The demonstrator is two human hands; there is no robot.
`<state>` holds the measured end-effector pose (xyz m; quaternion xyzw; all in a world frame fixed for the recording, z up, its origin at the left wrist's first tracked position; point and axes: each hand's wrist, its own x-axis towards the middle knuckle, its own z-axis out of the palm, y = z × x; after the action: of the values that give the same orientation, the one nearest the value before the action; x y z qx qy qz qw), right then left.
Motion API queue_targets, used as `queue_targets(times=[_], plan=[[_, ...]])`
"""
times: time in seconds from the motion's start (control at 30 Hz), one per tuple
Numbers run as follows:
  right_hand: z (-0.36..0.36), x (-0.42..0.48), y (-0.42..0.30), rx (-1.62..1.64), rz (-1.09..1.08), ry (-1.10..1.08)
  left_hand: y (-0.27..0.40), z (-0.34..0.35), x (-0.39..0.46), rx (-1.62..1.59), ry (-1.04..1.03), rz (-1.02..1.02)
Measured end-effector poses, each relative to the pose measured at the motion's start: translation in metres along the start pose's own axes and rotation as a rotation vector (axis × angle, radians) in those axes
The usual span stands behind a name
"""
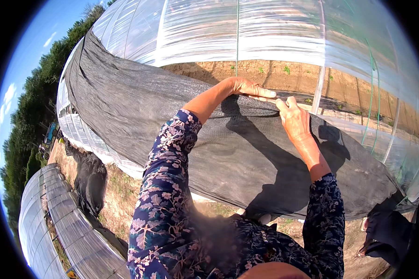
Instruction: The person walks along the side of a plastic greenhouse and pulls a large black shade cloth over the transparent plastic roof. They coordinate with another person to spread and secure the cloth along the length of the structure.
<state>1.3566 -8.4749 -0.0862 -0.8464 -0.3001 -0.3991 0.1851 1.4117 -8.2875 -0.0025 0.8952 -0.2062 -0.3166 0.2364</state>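
A long black shade net [209, 150] hangs along the side of a plastic-film greenhouse, covering its lower part. My left hand [253, 89] is at the net's upper edge, thumb stretched to the right, with the edge bunched under it. Close beside its fingertips, my right hand [296, 118] grips the same edge with bent fingers. Folds run through the net just below my left hand. Parts of the fingers on both hands are hidden. Above the net, clear plastic film [202, 35] stretches over the greenhouse, with an open strip beneath its lower edge.
Through the strip show bare soil [282, 75] with small seedlings and a post [318, 90]. Green cords [373, 90] hang at right. A person's dark trouser leg [387, 233] is at lower right. Bundled black netting [89, 181] lies left, near another plastic tunnel [73, 223].
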Motion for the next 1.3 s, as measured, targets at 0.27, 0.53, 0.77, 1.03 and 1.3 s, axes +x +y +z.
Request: queue_targets(times=[0.27,0.53,0.77,1.03,1.3], plan=[[0.020,-0.013,0.016,0.076,0.040,-0.056,-0.033,-0.001,0.015,-0.171,-0.005,0.072],[-0.031,-0.041,0.016,0.225,0.266,0.157,0.055,-0.026,-0.020,0.269,0.974,0.357],[-0.054,-0.117,0.149,0.276,0.648,0.147,0.069,-0.129,0.007,0.488,1.531,0.253],[-0.118,-0.210,0.240,0.648,1.096,0.071,0.078,-0.170,0.050,0.454,1.595,0.013],[-0.131,-0.327,0.228,0.961,1.665,0.178,0.048,-0.148,0.098,0.216,1.500,-0.025]])
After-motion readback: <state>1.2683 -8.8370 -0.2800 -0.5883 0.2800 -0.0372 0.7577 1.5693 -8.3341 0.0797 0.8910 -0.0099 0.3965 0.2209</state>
